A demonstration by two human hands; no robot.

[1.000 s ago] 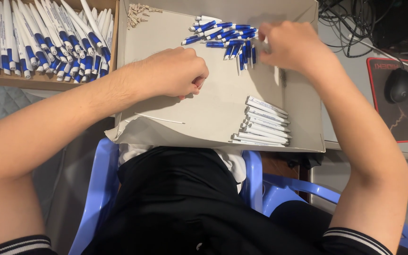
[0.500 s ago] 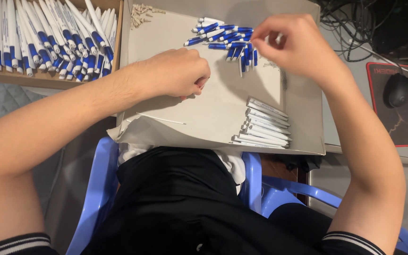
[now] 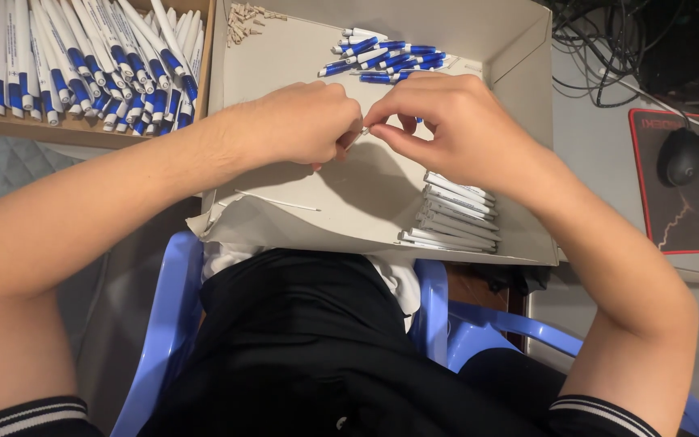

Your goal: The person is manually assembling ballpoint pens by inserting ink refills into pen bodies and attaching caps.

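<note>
At ten o'clock a wooden tray [image 3: 82, 129] holds finished blue-and-white pens [image 3: 74, 69]. Over the centre of the cardboard box [image 3: 527, 97], the left hand [image 3: 297, 125] and right hand [image 3: 455, 121] meet, fingertips pinching a tiny pen part [image 3: 363, 129], probably a spring. It looks light, springy and easily dropped, so it is best held by its ends.

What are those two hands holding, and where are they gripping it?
The left hand and right hand pinch one tiny pale part between their fingertips over the cardboard tray. It is too small to identify.
</note>
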